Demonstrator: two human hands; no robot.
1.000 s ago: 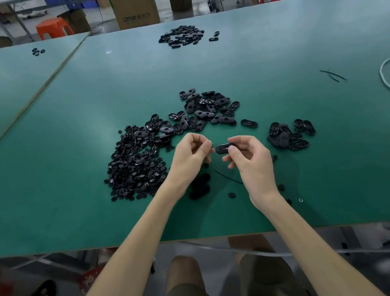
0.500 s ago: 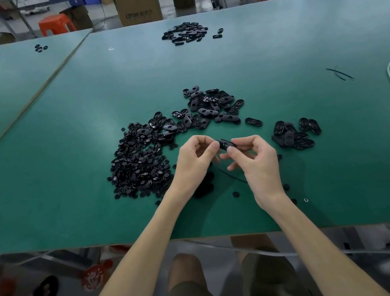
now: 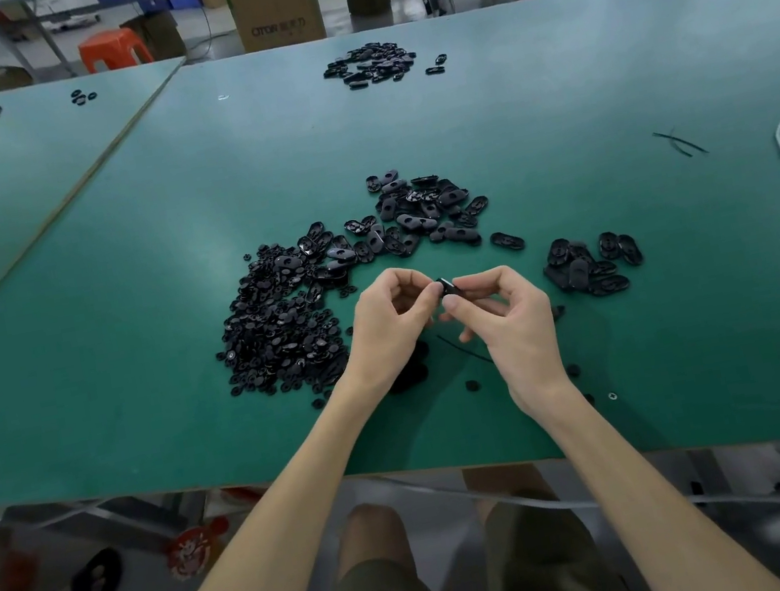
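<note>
1. Fingertips (image 3: 453, 303) of both hands are curled in tight, pinching one black oval part (image 3: 447, 283) between them, just above the green table (image 3: 605, 111)
2. Right hand (image 3: 512, 320) grips its right end and left hand (image 3: 383, 327) pinches the left end; I cannot tell whether a small insert sits under that thumb
3. To do this well, I'd hold the right pinch steady, line things up square, then press straight in, never at a slant
4. Small-piece heap (image 3: 280, 335) lies left, oval shells (image 3: 416, 217) beyond, a smaller cluster (image 3: 586, 266) right
</note>
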